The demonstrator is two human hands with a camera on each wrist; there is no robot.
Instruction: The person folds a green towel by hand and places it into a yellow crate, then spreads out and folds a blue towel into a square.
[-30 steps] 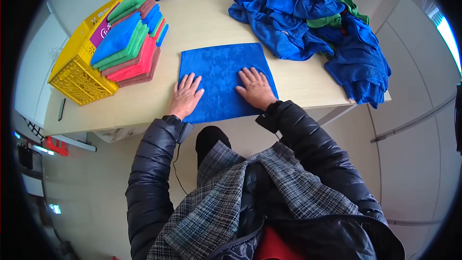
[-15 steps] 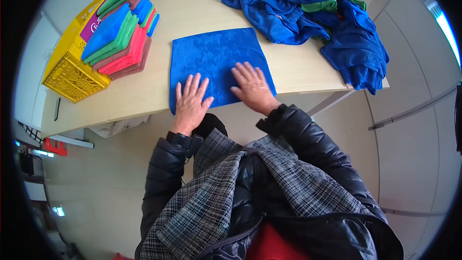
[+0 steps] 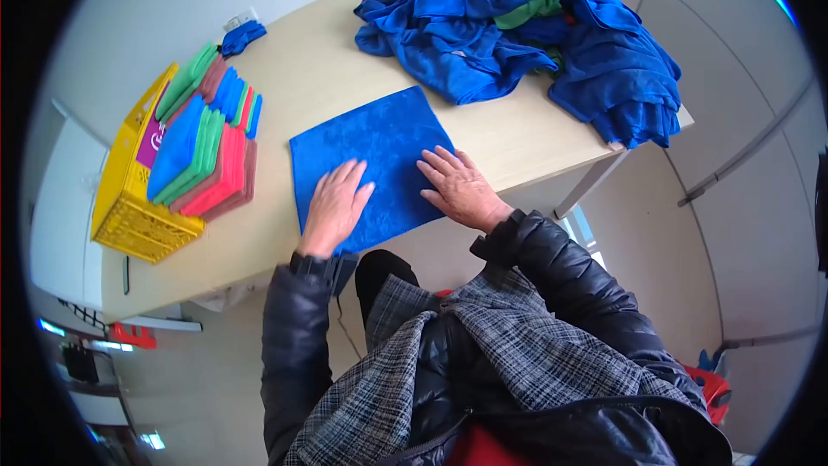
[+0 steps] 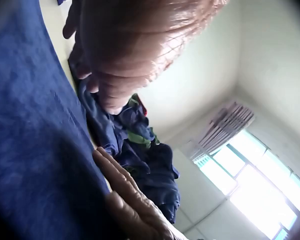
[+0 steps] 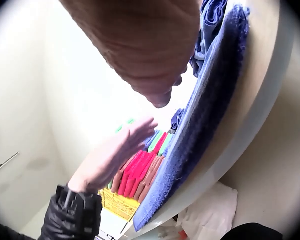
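Note:
A square blue cloth [image 3: 379, 134] lies spread flat at the table's front edge, its near border overhanging slightly. Over its left part is my left hand [image 3: 333, 209], slightly blurred, fingers extended and pointing forward. My right hand [image 3: 463, 187] lies at the cloth's right edge with the fingers straight and a little spread. Neither hand grips anything. The left wrist view has the blue cloth [image 4: 35, 120] close beneath the left palm, with the right hand [image 4: 137, 202] low across it. In the right wrist view, the left hand [image 5: 115, 155] appears beyond the cloth's thick fuzzy edge [image 5: 205, 120].
Folded blue, green, brown and red cloths [image 3: 207, 160] are stacked at the left, against a yellow crate [image 3: 138, 211]. A loose heap of blue, green and red cloths [image 3: 517, 26] covers the back right. A small blue bundle [image 3: 243, 37] lies near the wall socket.
The head view has turned, so table and cloth appear rotated. My hands slid over the cloth, the right one ending at its right edge. The cloth stays flat.

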